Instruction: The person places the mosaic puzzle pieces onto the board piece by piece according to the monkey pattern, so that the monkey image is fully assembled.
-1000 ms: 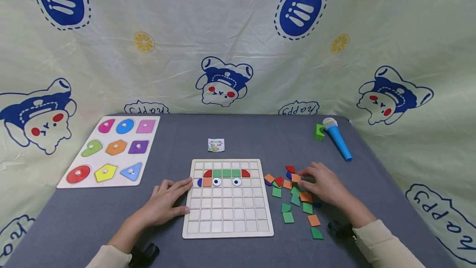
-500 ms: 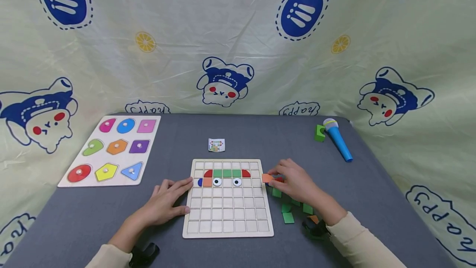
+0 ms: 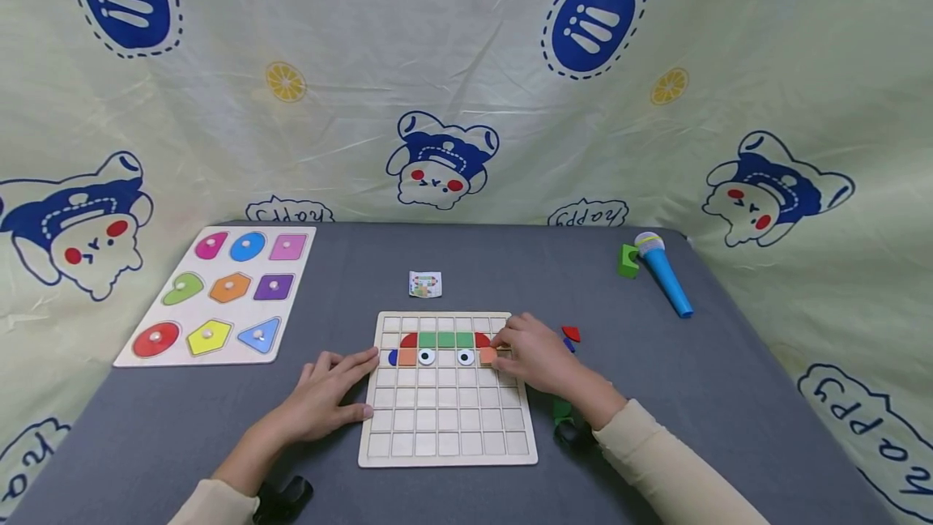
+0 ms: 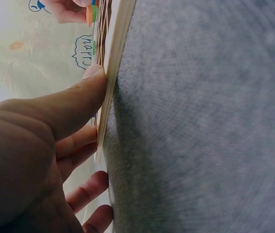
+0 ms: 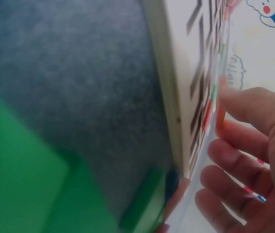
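Note:
A pale wooden grid board [image 3: 446, 444] lies in front of me. On it sit red quarter-round pieces, green squares [image 3: 445, 339], an orange square, a blue piece and two eye discs [image 3: 426, 356]. My right hand [image 3: 538, 356] pinches an orange square tile [image 5: 221, 102] between thumb and finger, at the board's right side beside the right eye disc. My left hand [image 3: 324, 397] rests by the board's left edge. Its thumb [image 4: 86, 92] and fingertips touch that edge, with the fingers spread. My right hand and forearm hide most of the loose tiles.
Loose red [image 3: 572, 334] and green tiles [image 3: 562, 410] lie right of the board. A small picture card [image 3: 425, 284] is behind it. A shape puzzle [image 3: 182, 339] lies back left; a blue toy microphone [image 3: 666, 278] and a green block [image 3: 628, 261] are back right.
My right hand has moved left from the loose tiles to the board, carrying the orange square tile. My left hand has stayed at the board's left edge.

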`<state>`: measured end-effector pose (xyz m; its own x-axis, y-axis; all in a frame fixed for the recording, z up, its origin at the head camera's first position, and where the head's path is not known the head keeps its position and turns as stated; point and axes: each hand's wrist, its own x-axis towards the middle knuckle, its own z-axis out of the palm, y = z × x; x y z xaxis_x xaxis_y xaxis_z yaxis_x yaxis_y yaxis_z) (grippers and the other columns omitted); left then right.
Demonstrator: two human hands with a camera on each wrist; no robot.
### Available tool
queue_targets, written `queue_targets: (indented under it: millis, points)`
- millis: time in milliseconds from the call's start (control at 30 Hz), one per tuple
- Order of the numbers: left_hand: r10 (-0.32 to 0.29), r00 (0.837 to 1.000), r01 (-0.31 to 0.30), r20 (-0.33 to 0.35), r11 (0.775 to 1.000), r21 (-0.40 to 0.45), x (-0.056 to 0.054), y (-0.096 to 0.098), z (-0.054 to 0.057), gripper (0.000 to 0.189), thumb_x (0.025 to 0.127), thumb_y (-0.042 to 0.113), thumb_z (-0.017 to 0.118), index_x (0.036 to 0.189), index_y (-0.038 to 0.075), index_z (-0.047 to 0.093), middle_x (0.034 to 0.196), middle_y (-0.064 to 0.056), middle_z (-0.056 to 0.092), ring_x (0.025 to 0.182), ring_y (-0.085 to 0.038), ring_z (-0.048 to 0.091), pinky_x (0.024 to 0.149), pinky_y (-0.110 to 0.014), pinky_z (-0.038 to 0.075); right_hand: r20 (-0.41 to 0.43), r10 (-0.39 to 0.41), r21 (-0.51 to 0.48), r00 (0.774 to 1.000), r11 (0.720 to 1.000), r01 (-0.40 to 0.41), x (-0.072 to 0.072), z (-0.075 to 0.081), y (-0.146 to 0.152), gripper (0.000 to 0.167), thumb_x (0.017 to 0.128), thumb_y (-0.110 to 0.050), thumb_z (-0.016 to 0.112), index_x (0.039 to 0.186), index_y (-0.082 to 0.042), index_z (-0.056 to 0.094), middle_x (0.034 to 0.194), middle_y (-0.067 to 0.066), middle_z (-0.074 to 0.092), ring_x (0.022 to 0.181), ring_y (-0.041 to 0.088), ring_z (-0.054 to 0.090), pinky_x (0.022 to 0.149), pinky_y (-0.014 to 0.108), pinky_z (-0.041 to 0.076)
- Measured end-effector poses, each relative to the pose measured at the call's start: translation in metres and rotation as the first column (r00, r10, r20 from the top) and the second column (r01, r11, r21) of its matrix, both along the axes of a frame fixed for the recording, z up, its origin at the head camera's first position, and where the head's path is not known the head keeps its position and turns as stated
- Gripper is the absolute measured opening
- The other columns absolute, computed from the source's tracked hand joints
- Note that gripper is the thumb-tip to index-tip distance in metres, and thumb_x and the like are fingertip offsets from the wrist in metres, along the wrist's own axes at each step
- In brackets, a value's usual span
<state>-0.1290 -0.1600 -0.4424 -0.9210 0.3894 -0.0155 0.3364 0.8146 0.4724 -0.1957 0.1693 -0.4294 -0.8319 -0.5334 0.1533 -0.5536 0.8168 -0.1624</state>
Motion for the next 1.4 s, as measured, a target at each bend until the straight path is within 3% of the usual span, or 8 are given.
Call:
queue_targets:
  millis: [400,700,933,1400]
  points:
    - [0.0,1.0,0.0,-0.004,1.0,-0.01,-0.0007,0.0001,-0.0028,0.071,0.08,0.034,0.073,0.142,0.017,0.045,0.15,0.003,0.039,0.109,-0.02,0.038,0.077,-0.035,0.024,0.044,-0.016,0.034,0.999,0.999,0.014,-0.0023,-0.0033,-0.0094,0.016,0.079,-0.03,0.074,0.09,-0.019,0.073,0.086,-0.005,0.061,0.079,0.009,0.044,0.068,0.026,0.04]
    - [0.0,1.0,-0.001,-0.017,1.0,-0.015,-0.0001,-0.0003,-0.0024,0.071,0.079,0.033,0.074,0.142,0.016,0.045,0.149,0.001,0.04,0.108,-0.019,0.039,0.078,-0.036,0.025,-0.033,0.006,0.01,0.999,1.0,-0.006,-0.0016,-0.0067,-0.0041,0.02,0.075,-0.03,0.078,0.09,-0.018,0.073,0.086,-0.006,0.061,0.076,0.009,0.044,0.066,0.024,0.04]
    - [-0.004,1.0,0.004,-0.011,1.0,-0.016,-0.0005,-0.0001,-0.0035,0.07,0.08,0.033,0.073,0.142,0.017,0.045,0.15,0.002,0.04,0.108,-0.019,0.039,0.078,-0.036,0.025,-0.027,0.028,0.003,0.999,1.0,-0.027,-0.0021,-0.0071,-0.0051,0.02,0.076,-0.03,0.077,0.091,-0.018,0.073,0.087,-0.005,0.062,0.077,0.01,0.044,0.065,0.024,0.039]
    - [-0.011,1.0,0.011,-0.021,1.0,-0.006,0.0002,0.0002,-0.0012,0.07,0.08,0.032,0.073,0.142,0.016,0.045,0.149,0.001,0.04,0.108,-0.02,0.039,0.078,-0.036,0.025,-0.011,-0.016,0.003,1.0,1.0,0.016,-0.0009,-0.0049,-0.0029,0.022,0.076,-0.03,0.077,0.093,-0.017,0.073,0.089,-0.004,0.063,0.083,0.012,0.048,0.073,0.029,0.044]
